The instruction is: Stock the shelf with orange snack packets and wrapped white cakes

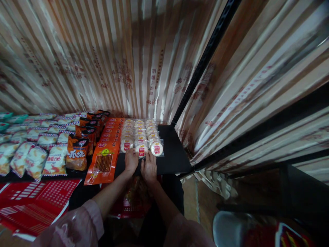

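Round white snacks in clear wrappers with red labels lie in three overlapping columns at the right end of a black shelf (174,151). My left hand (131,161) and my right hand (149,167) are at the front wrapped round snack (141,150) of the middle column. Their closed fingers pinch its near edge from both sides; the fingertips are partly hidden. To the right of it is another wrapped round snack (156,148), and to the left lies the front snack (126,145) of the left column.
Overlapping orange packets of brown sticks (105,161) lie left of the snacks. Beyond them are black-and-orange bags (77,152) and several rows of white bags (55,159). A red basket (38,202) sits below the shelf front. A black metal post (200,68) rises before the striped curtain (154,51).
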`<action>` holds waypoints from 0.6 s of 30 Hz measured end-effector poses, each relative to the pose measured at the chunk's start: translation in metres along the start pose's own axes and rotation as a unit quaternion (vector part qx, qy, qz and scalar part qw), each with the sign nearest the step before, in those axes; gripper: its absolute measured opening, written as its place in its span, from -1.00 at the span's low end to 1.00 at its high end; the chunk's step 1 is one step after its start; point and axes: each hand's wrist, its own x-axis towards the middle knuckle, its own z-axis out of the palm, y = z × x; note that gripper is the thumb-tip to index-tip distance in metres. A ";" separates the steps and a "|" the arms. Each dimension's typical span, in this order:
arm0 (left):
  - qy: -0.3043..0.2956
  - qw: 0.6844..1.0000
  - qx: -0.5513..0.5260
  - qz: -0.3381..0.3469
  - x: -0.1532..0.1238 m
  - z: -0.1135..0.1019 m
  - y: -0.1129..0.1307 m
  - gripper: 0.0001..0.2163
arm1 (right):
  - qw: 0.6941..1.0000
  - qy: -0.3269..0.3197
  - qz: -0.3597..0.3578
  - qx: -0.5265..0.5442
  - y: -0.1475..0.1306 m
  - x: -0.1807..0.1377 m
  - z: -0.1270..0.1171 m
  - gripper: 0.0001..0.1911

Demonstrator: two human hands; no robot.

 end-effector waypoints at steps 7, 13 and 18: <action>0.000 1.000 -0.010 -0.005 0.005 0.005 -0.001 -0.86 | 1.000 0.002 -0.007 -0.014 0.003 0.004 0.002 -0.56; 0.003 1.000 0.013 0.004 0.008 0.007 0.002 -0.85 | 1.000 0.003 -0.010 -0.016 0.005 0.004 0.004 -0.55; -0.001 1.000 0.019 0.006 0.009 0.007 0.002 -0.83 | 1.000 0.012 -0.021 -0.016 0.006 0.003 0.008 -0.53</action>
